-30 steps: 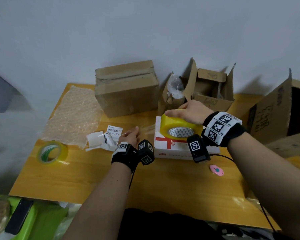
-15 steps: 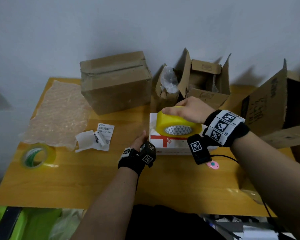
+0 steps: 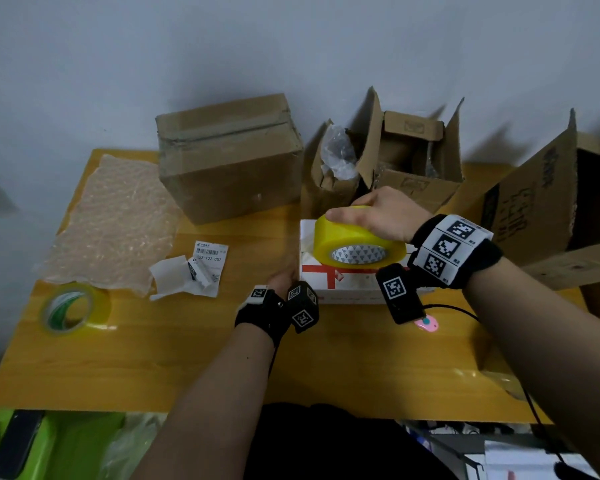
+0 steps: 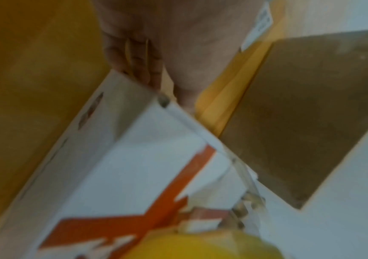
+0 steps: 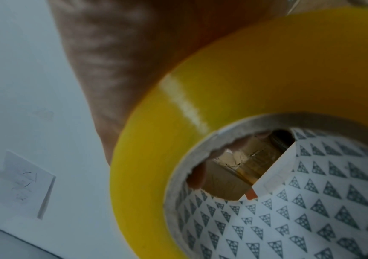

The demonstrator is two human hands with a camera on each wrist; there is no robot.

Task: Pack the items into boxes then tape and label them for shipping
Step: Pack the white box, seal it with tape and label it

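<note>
A white box with a red cross print (image 3: 347, 284) lies on the wooden table (image 3: 153, 358). My right hand (image 3: 378, 214) grips a yellow tape roll (image 3: 354, 237) from above and holds it on the box's top. In the right wrist view the tape roll (image 5: 200, 87) fills the frame, showing its patterned core. My left hand (image 3: 282, 280) is at the box's left side. In the left wrist view its straight fingers (image 4: 143, 66) lie against the white box (image 4: 147, 175) near its front left corner. I cannot make out a tape strip between roll and hand.
At the back stand a closed cardboard box (image 3: 229, 157), a small box with plastic wrap (image 3: 336, 161) and an open box (image 3: 416, 161). A large open carton (image 3: 541, 202) is on the right. Bubble wrap (image 3: 118, 220), a second tape roll (image 3: 71, 308), labels (image 3: 205, 268) and a pink cutter (image 3: 428, 323) lie around.
My left hand has moved right from near the labels to the white box's left side. The right hand keeps the yellow roll on the box.
</note>
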